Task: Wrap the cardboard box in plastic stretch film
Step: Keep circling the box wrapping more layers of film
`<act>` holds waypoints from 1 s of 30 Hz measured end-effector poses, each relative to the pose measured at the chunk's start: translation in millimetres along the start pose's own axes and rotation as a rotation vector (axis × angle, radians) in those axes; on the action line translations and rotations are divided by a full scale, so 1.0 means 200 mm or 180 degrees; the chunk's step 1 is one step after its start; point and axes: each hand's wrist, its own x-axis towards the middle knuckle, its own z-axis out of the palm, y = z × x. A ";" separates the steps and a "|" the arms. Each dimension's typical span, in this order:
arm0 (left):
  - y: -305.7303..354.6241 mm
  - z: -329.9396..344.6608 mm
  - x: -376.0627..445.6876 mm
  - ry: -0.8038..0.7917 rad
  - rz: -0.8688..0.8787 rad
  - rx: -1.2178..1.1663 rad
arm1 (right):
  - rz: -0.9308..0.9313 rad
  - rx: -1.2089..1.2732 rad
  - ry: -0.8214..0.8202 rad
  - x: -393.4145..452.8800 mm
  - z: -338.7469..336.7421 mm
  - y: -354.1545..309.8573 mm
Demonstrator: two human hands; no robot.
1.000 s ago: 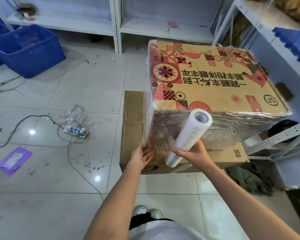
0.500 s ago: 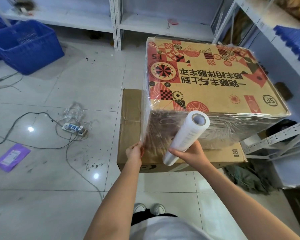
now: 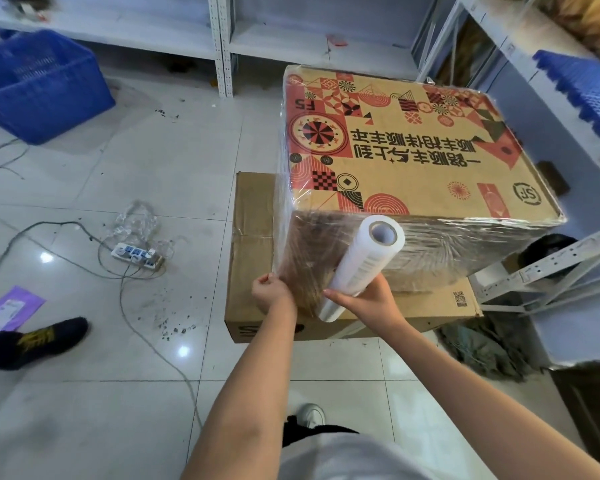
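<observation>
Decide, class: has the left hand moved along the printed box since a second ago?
Yes. The left hand slid left, from the film-covered near face to the near left corner of the printed box, where it now pinches the film edge.

So the printed box (image 3: 413,147) sits on a flat carton (image 3: 253,237) on the floor, shelving (image 3: 222,43) behind it. Power strip (image 3: 136,254) and crate (image 3: 39,88) are off to my left, film roll (image 3: 361,268) right in front of the box.

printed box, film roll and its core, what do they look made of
Printed box: looks like brown corrugated cardboard, matte, with red and black print. Film roll: likely thin plastic stretch film, milky when wound, clear and glossy with wrinkles over the box side. Roll core: probably a cardboard tube, tan at the rim.
</observation>
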 end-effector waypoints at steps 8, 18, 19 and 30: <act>0.05 -0.12 -0.10 -0.0888 -0.0348 -0.0123 | -0.0087 -0.0036 -0.0128 -0.02 -0.01 0.03; 0.30 0.03 -0.20 -0.1634 -0.0900 -0.0885 | -0.0311 -0.0680 -0.0541 -0.02 -0.06 0.06; 0.31 0.04 -0.20 -0.1583 -0.0856 -0.0921 | -0.0297 -0.0738 -0.0511 -0.02 -0.08 0.06; 0.38 0.05 -0.22 -0.1029 -0.0999 -0.0843 | -0.0707 -0.1594 0.0312 -0.04 -0.15 0.07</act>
